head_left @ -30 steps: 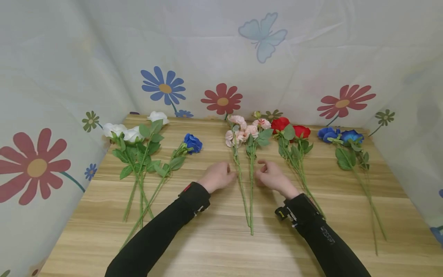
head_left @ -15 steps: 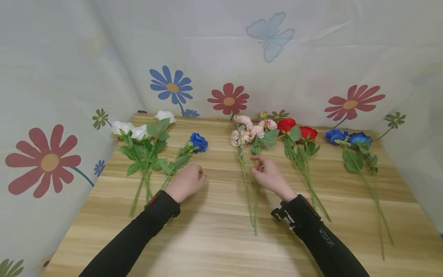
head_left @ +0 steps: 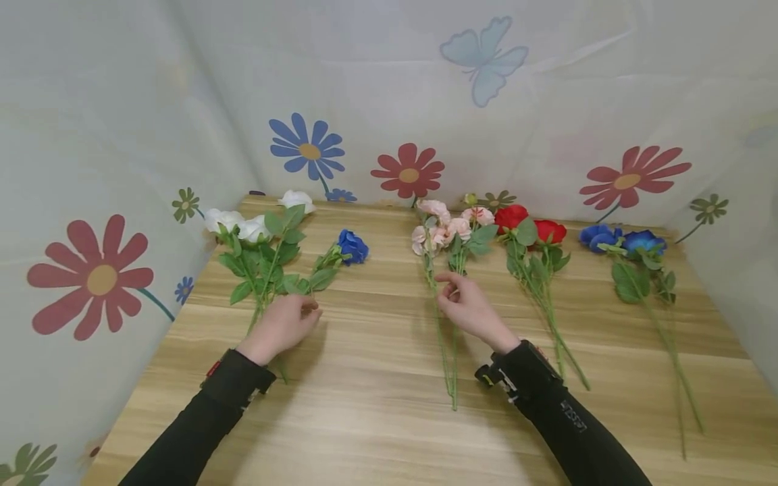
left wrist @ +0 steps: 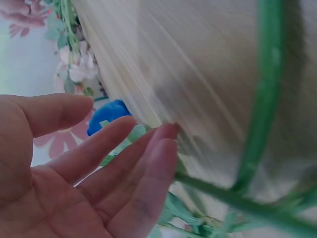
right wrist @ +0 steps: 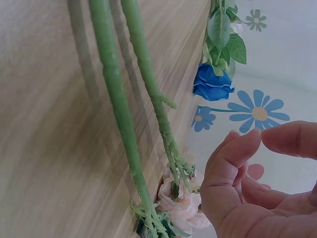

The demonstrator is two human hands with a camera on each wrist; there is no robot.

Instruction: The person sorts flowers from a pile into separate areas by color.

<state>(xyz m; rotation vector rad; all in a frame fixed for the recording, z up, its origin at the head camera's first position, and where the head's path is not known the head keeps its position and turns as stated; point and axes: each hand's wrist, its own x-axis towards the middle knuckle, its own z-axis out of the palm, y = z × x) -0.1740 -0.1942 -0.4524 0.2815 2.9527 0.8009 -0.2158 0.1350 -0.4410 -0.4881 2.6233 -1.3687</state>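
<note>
Tabletop (head_left: 371, 425) beneath flowers (head_left: 458, 228), butterfly-printed backdrop (head_left: 377, 81) behind

Head view: left hand (head_left: 281, 327) hides lower part of blue rose (head_left: 352, 247), right hand (head_left: 471, 309) blocks a stretch of pink-flower stem (head_left: 454, 388). Lettering (head_left: 573, 416) too small to read, bottom edge cuts both sleeves (head_left: 176, 439). Wrist views crop both hands; green stems (left wrist: 270, 59) blurred on left.

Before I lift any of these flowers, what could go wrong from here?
Green stems cross beside your left hand, so lifting the blue rose might drag the white roses along. Near your right hand, the pink-flower stems run close together, so a pinch meant for one could catch both.
</note>
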